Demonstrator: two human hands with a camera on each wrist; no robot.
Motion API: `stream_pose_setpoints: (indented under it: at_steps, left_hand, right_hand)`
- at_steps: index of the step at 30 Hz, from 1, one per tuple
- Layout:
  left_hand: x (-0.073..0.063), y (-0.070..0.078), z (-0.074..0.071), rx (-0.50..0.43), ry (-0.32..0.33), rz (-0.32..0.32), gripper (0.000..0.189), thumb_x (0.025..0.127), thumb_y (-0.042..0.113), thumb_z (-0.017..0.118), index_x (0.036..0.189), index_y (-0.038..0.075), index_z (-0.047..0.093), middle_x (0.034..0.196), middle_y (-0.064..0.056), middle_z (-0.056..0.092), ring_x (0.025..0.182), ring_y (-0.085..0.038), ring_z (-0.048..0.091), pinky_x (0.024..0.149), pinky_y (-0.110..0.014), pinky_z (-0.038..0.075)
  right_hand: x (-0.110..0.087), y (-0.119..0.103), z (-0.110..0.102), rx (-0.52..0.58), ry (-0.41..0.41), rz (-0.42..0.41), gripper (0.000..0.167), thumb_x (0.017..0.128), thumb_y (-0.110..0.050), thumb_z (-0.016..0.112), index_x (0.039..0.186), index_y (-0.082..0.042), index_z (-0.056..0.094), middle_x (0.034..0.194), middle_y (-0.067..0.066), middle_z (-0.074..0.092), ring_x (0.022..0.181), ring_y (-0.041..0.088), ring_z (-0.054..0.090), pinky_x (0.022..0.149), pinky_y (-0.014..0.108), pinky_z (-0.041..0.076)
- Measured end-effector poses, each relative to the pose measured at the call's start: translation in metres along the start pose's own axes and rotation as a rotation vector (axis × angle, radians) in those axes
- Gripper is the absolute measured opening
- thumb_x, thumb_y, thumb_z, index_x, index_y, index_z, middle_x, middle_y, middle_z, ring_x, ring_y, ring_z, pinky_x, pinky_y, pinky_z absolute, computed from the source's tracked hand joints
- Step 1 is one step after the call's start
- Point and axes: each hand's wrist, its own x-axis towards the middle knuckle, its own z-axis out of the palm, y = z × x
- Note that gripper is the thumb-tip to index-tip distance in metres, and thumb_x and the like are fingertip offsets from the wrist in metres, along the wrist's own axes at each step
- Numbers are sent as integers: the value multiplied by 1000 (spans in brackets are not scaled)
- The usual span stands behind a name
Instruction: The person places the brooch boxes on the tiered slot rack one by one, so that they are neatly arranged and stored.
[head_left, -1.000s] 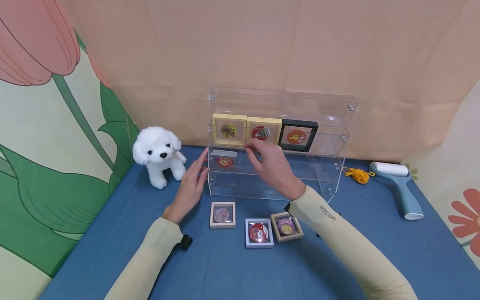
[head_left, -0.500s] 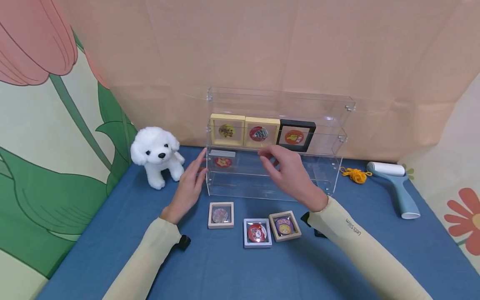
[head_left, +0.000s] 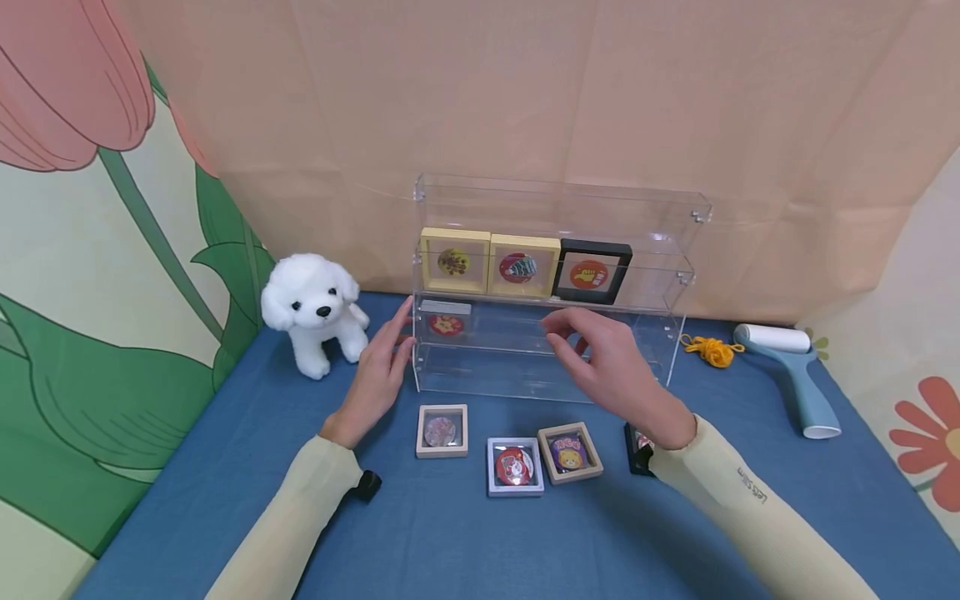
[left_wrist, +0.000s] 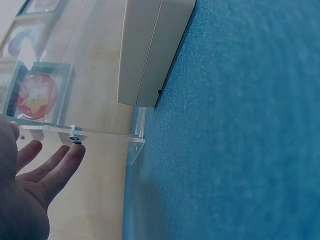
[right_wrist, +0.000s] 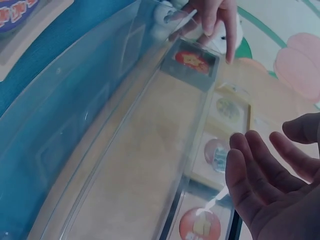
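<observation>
While the left hand (head_left: 372,375) touches a clear shelf (head_left: 495,371), the right hand (head_left: 611,362) hangs empty

Far left: fluffy white toy dog (head_left: 318,308) on finely grained blue cloth (head_left: 420,533). Left hand: fingers extended, nearly straight, tips against shelf's left side, nothing gripped. Shelf: hard glossy see-through plastic, boxy, tiered, at the back of the cloth; long axis runs left-right, front toward the person. Lower tier, left end: square grey frame (head_left: 446,308). Tier above: first yellow frame (head_left: 454,234), second yellow frame (head_left: 525,242), black frame (head_left: 596,247); all square, side by side, faces to the person. Flat on cloth in front: beige frame (head_left: 442,452), white frame (head_left: 515,492), and just beside it tan frame (head_left: 576,477), turned slightly. Right hand: before the shelf's right half, fingers loosely bent, thumb apart, no hold on anything. Near the right wrist, partly hidden: dark frame (head_left: 631,450). Far right: tangled orange yarn (head_left: 716,351), then roller (head_left: 812,375), white cylinder crosswise, smooth blue handle toward the person.
</observation>
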Motion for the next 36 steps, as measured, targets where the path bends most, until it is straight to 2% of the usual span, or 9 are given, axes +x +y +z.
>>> stream_pose_setpoints:
  at_steps: [11,17,26,36]
  left_hand:
    - [0,0,1,2,2,2,63,108,13,48,162,33,23,141,-18,52,115,-34,63,95,-49,53]
    - [0,-1,2,10,3,-3,64,108,13,48,162,34,23,140,-18,52,114,-33,64,94,-49,54]
    - [0,0,1,28,3,6,64,108,12,48,162,34,22,139,-18,53,113,-33,65,93,-50,54]
    - [-1,-1,1,33,-1,-3,65,108,13,49,163,35,21,141,-18,52,115,-34,63,96,-52,52]
  right_hand:
    - [-29,15,-19,-9,-22,32,24,98,-15,69,121,-10,68,112,0,70,94,12,62,70,36,58]
    - [-46,23,-31,-58,-29,60,22,98,-14,69,119,-11,69,111,-1,71,91,10,62,69,31,57]
    - [-75,39,-46,-72,-81,141,19,99,-14,68,117,-13,69,108,-3,70,90,10,62,70,26,56]
    - [-99,47,-52,-88,-135,217,17,99,-15,68,115,-14,70,107,-3,71,89,10,63,70,26,56]
